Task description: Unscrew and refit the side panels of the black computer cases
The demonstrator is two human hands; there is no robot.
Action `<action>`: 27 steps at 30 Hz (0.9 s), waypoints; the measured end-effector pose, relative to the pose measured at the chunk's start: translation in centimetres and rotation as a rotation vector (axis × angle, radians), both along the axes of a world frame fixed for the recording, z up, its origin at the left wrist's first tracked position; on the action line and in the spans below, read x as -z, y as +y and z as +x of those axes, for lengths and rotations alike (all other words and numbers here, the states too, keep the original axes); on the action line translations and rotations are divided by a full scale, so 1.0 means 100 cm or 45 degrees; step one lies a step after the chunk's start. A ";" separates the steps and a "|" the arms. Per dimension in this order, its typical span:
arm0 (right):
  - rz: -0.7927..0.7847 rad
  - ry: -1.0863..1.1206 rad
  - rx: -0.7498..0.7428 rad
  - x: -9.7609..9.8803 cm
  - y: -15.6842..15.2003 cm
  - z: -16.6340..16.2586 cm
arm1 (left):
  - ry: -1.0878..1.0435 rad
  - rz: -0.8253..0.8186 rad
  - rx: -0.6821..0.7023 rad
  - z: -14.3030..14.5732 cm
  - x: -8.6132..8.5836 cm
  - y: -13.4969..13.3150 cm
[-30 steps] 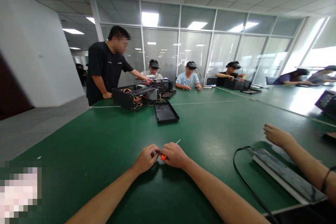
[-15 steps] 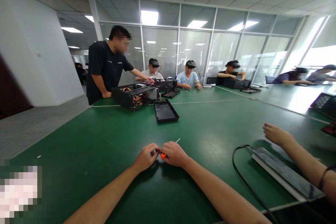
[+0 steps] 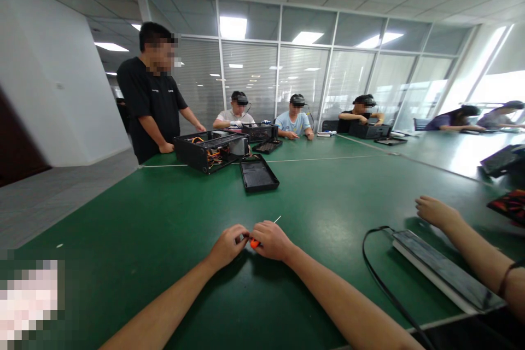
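Wrapped in my right hand (image 3: pixel 272 239) is a screwdriver with an orange handle (image 3: pixel 255 243); its thin pale shaft (image 3: pixel 278 219) sticks out past the knuckles, pointing away and to the right. My left hand (image 3: pixel 228 245) is closed in a pinch right beside the handle's end, its fingertips close to the right hand. What lies between those fingertips, if anything, is too small to make out. Both hands rest low over the green table (image 3: pixel 184 202).
Ahead stands an opened black computer case (image 3: pixel 211 150) with cables, and a black panel (image 3: pixel 259 174) lies before it. To the right are a power strip-like grey bar (image 3: pixel 447 270), its black cable (image 3: pixel 375 276) and another person's hand (image 3: pixel 437 212). A standing person (image 3: pixel 151 93) and several seated people surround the table.
My hands and the screwdriver hold almost still. The standing person has straightened up, moved left and drawn an arm back. Dark parts at the right edge have shifted.
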State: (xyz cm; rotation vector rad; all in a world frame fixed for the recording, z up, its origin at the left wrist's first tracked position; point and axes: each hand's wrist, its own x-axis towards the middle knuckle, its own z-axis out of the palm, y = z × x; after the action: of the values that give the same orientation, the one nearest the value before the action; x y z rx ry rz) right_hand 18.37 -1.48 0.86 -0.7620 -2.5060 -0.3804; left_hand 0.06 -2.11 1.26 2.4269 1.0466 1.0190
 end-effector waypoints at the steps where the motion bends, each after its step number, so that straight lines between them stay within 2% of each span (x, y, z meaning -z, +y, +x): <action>1: -0.001 0.001 0.001 0.000 0.000 0.000 | 0.002 0.002 0.001 0.000 0.001 0.000; 27: -0.003 -0.011 0.018 0.000 0.000 0.001 | 0.038 0.023 0.028 0.001 -0.002 -0.001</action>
State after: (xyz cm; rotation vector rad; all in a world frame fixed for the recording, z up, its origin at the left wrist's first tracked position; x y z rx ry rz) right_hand 18.49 -1.51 0.85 -0.7809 -2.5109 -0.3869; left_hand 0.11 -2.23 1.42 2.4701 1.0227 0.9924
